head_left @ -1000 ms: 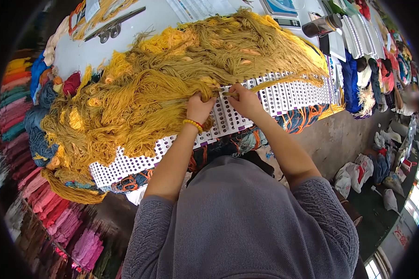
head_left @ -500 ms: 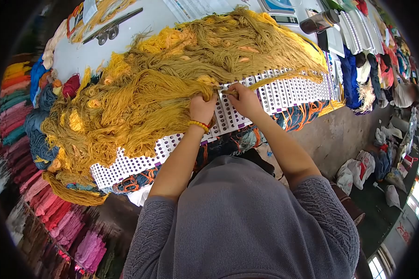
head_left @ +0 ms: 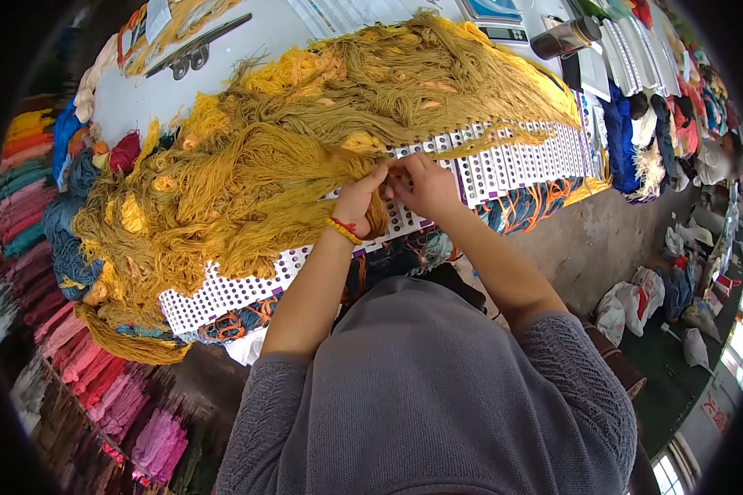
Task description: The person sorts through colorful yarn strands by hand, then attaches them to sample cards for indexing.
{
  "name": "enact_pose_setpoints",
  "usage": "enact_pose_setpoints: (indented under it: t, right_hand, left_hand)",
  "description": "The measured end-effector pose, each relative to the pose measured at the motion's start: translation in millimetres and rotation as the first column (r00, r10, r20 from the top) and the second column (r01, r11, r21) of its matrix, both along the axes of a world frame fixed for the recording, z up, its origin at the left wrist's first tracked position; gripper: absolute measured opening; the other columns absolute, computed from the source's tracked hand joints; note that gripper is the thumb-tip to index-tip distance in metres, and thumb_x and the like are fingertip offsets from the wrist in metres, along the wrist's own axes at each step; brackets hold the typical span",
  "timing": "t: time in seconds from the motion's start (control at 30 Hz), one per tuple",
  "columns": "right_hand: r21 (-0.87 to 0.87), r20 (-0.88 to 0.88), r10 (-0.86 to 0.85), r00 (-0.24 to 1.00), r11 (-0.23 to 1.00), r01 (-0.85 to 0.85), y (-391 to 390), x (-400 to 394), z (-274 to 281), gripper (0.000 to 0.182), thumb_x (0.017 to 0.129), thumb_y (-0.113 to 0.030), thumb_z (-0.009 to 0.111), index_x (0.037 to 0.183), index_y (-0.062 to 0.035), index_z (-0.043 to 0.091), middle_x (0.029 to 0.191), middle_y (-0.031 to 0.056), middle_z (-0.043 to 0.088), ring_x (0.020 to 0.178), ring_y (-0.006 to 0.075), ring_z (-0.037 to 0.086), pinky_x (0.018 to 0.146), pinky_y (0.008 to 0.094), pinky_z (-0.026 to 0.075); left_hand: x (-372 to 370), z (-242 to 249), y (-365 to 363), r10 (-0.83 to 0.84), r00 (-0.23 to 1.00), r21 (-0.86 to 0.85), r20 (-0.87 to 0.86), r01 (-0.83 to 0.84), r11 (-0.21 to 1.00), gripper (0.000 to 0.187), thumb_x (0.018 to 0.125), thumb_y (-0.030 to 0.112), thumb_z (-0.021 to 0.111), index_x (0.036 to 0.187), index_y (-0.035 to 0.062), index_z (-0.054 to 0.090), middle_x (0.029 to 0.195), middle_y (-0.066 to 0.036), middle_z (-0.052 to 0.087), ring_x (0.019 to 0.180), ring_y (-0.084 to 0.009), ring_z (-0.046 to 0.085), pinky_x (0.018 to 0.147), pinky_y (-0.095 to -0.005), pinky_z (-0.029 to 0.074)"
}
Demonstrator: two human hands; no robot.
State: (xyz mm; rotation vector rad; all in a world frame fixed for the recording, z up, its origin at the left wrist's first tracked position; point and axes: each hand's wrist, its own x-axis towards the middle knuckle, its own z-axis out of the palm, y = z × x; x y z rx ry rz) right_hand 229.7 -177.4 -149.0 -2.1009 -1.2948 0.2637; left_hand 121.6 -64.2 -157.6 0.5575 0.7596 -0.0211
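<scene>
My left hand (head_left: 358,202), with a red and yellow bracelet at the wrist, is closed on a bundle of gold-olive thread (head_left: 305,161). Some of that thread hangs down beside the palm. Thumb and fingers of my right hand (head_left: 428,191) are pinched together against the left fingertips, at the end of the bundle. Whatever lies between the right fingertips is too small to make out. Under both hands runs a row of white cards with punched holes (head_left: 504,163). A loose olive strand (head_left: 479,142) stretches across the cards to the right.
A large heap of yellow and olive thread (head_left: 421,70) covers the table's middle. Behind it lie a dark metal clip bar (head_left: 198,51), a scale (head_left: 504,35) and a dark bottle (head_left: 565,38). Coloured skeins (head_left: 161,441) hang at left; white bags (head_left: 636,301) sit at right.
My right hand has moved left and its fingers now meet those of the left. My left hand has turned, showing more of its thumb side. The loose strand on the cards has shifted left.
</scene>
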Motion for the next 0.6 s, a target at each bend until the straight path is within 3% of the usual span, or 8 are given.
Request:
enact_pose_setpoints:
  t: [0.07, 0.1, 0.23, 0.4, 0.47, 0.53, 0.57, 0.6]
  right_hand:
    - [-0.19, 0.091, -0.043, 0.995, 0.98, 0.06, 7.7, 0.3, -1.5, 0.041, 0.069, -0.032, 0.063, 0.103, -0.0131, 0.051, 0.083, 0.0093, 0.054, 0.067, 0.0276, 0.059, 0.055, 0.0361, 0.048]
    - [-0.288, 0.09, -0.027, 0.996, 0.956, 0.052, 10.2, 0.2, -1.8, 0.052, 0.066, -0.039, 0.064, 0.108, -0.0136, 0.047, 0.09, 0.0107, 0.053, 0.072, 0.028, 0.059, 0.057, 0.0369, 0.049]
    - [-0.381, 0.052, -0.053, 0.997, 0.922, 0.068, 13.4, 1.5, -6.4, 0.05, 0.067, -0.038, 0.063, 0.107, -0.0137, 0.047, 0.09, 0.0104, 0.053, 0.075, 0.0275, 0.059, 0.058, 0.0368, 0.049]
    - [-0.386, 0.086, -0.014, 0.996, 0.921, 0.046, 10.6, 1.9, -15.0, 0.048, 0.068, -0.04, 0.061, 0.106, -0.0144, 0.049, 0.091, 0.0095, 0.052, 0.074, 0.0262, 0.06, 0.058, 0.0374, 0.049]
    - [-0.385, 0.086, -0.018, 0.996, 0.922, 0.05, 11.2, 1.8, -15.2, 0.047, 0.068, -0.04, 0.061, 0.106, -0.0148, 0.049, 0.091, 0.0093, 0.052, 0.074, 0.026, 0.06, 0.058, 0.0372, 0.049]
    - [-0.382, 0.089, -0.018, 0.996, 0.923, 0.051, 10.7, 1.3, -14.6, 0.046, 0.068, -0.04, 0.061, 0.105, -0.0152, 0.05, 0.091, 0.0091, 0.052, 0.074, 0.0258, 0.06, 0.058, 0.037, 0.049]
    - [-0.382, 0.075, -0.021, 0.997, 0.923, 0.048, 11.2, 2.5, -14.5, 0.046, 0.068, -0.04, 0.061, 0.105, -0.0154, 0.05, 0.09, 0.0091, 0.053, 0.074, 0.0257, 0.06, 0.057, 0.0368, 0.048]
    - [-0.383, 0.059, -0.024, 0.998, 0.923, 0.045, 10.9, 2.6, -14.4, 0.046, 0.068, -0.04, 0.061, 0.105, -0.0156, 0.05, 0.09, 0.0091, 0.053, 0.074, 0.0257, 0.06, 0.056, 0.0366, 0.048]
  left_hand:
    - [-8.2, -9.6, 0.8, 0.16, 0.985, 0.199, -0.07, -0.143, 0.969, 0.023, 0.082, 0.021, 0.057, 0.097, 0.0041, 0.061, 0.08, -0.001, 0.059, 0.058, -0.0095, 0.051, 0.05, -0.0211, 0.038]
    - [-11.2, -14.9, 0.7, 0.257, 0.957, 0.168, -0.137, -0.233, 0.958, 0.021, 0.083, 0.021, 0.055, 0.093, 0.004, 0.061, 0.078, -0.001, 0.059, 0.056, -0.0093, 0.049, 0.049, -0.0211, 0.037]
    - [-40.2, -20.5, 24.0, 0.338, 0.91, 0.009, -0.24, -0.346, 0.938, 0.02, 0.08, 0.022, 0.049, 0.065, 0.0083, 0.049, 0.055, 0.0, 0.043, 0.046, -0.01, 0.038, 0.044, -0.0228, 0.032]
    - [-110.4, 3.1, 101.3, 0.465, 0.85, 0.282, -0.249, -0.395, 0.874, 0.01, 0.071, 0.01, 0.047, 0.062, 0.0065, 0.046, 0.053, -0.003, 0.042, 0.044, -0.0119, 0.037, 0.044, -0.0253, 0.033]
    - [-137.2, 40.8, 142.1, 0.529, 0.798, 0.583, -0.288, -0.292, 0.758, 0.017, 0.074, 0.013, 0.045, 0.059, 0.0074, 0.045, 0.052, -0.003, 0.042, 0.046, -0.0132, 0.038, 0.045, -0.0267, 0.034]
    - [-193.3, 56.0, 212.8, 0.609, 0.785, 0.575, -0.114, -0.448, 0.685, 0.016, 0.077, 0.015, 0.044, 0.067, 0.0041, 0.049, 0.063, -0.009, 0.051, 0.053, -0.0168, 0.046, 0.053, -0.0317, 0.043]
    - [-191.0, 81.9, 223.3, 0.766, 0.623, 0.686, -0.158, -0.488, 0.539, 0.017, 0.079, 0.017, 0.047, 0.068, 0.0044, 0.049, 0.066, -0.009, 0.052, 0.054, -0.0173, 0.047, 0.055, -0.0326, 0.043]
    - [-202.2, 91.4, 239.7, 0.802, 0.55, 0.806, -0.233, -0.353, 0.476, 0.018, 0.08, 0.019, 0.048, 0.068, 0.0049, 0.05, 0.066, -0.008, 0.052, 0.055, -0.0168, 0.047, 0.054, -0.0322, 0.043]
